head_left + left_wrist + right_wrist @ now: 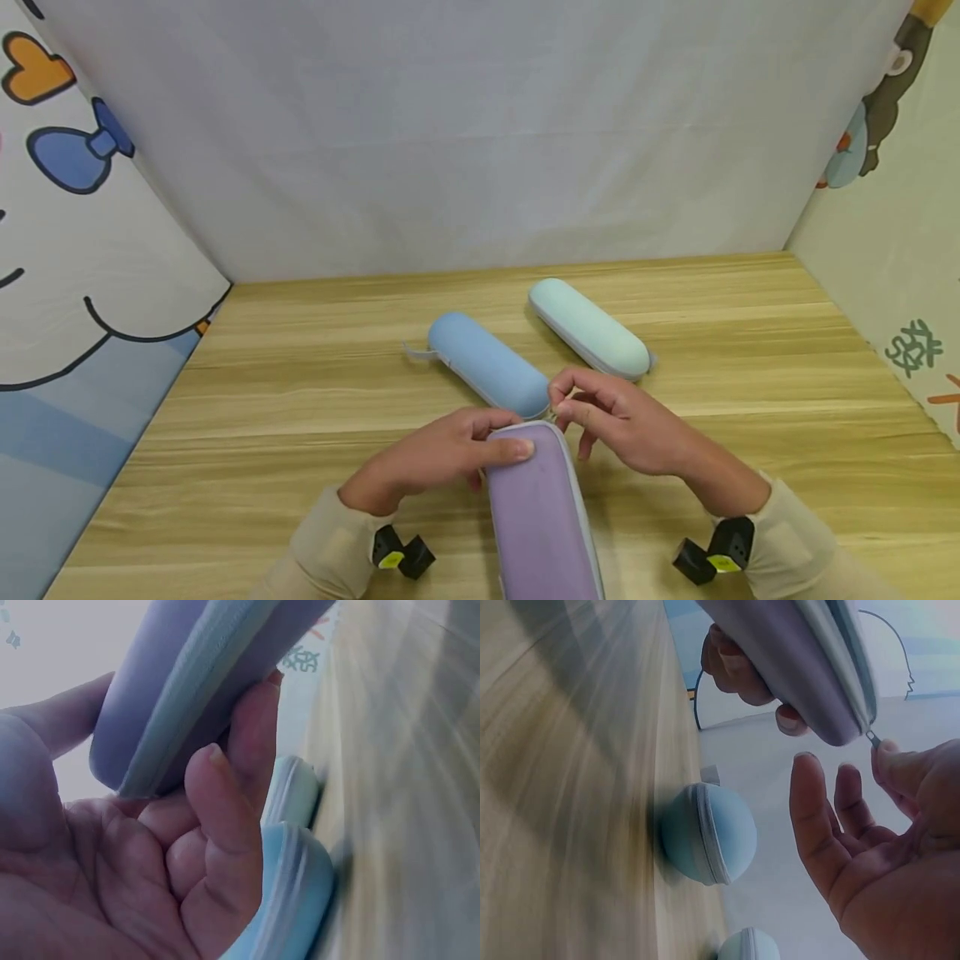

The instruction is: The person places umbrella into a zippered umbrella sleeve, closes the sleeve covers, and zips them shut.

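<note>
A long purple zippered case (536, 517) with a pale grey zipper edge is held up off the wooden table. My left hand (450, 454) grips its far end, thumb on the top face and fingers curled underneath. Between thumb and index finger, my right hand (630, 425) pinches the small metal zipper pull (874, 739) at the case's corner. The other right fingers are bent and hold nothing. In the left wrist view, the purple case (150, 697) shows its zipper band along the side. How far the zipper is undone I cannot tell.
Just beyond my hands, a blue zippered case (487, 362) with a grey loop lies on the table (300, 400). Behind it to the right lies a mint-green case (588, 325). A white cloth (480, 150) hangs at the back, and printed panels stand on both sides.
</note>
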Available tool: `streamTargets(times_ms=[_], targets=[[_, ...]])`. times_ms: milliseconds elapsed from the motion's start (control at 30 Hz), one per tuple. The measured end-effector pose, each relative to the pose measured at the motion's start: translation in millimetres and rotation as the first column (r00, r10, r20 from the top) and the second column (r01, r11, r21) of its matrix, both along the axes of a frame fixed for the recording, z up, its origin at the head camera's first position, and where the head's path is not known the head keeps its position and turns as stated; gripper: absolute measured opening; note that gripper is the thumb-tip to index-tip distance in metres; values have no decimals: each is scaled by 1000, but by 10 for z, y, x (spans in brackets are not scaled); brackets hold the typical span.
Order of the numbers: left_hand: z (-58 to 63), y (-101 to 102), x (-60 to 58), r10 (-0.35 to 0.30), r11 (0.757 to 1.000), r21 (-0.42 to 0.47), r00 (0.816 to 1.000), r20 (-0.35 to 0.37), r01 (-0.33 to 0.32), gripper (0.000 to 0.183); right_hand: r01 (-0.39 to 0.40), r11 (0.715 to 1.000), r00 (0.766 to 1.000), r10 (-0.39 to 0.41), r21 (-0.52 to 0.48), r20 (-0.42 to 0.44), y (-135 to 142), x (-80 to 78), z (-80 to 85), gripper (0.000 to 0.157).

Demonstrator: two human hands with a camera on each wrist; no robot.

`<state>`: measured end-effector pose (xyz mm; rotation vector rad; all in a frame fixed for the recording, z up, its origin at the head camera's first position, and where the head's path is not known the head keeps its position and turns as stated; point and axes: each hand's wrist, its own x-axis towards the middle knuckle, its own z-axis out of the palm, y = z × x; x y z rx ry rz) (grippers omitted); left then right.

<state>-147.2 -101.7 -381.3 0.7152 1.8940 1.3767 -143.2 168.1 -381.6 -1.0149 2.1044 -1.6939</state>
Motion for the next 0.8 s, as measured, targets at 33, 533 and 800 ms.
streamTargets(times_ms=[33, 533, 800], targets=[[4, -13, -6, 17, 1000, 1, 1000, 0, -17, 45, -8, 1000, 1000, 8, -4, -6, 13, -4, 2, 11], [84, -224, -118, 239, 967, 65, 968, 80, -245, 36, -48, 999, 998, 47, -3, -39, 61, -21, 18, 12], [114, -472, -241, 409, 901, 113, 906, 111, -420, 47, -25, 998, 999, 28, 55, -43, 132, -16, 64, 13]])
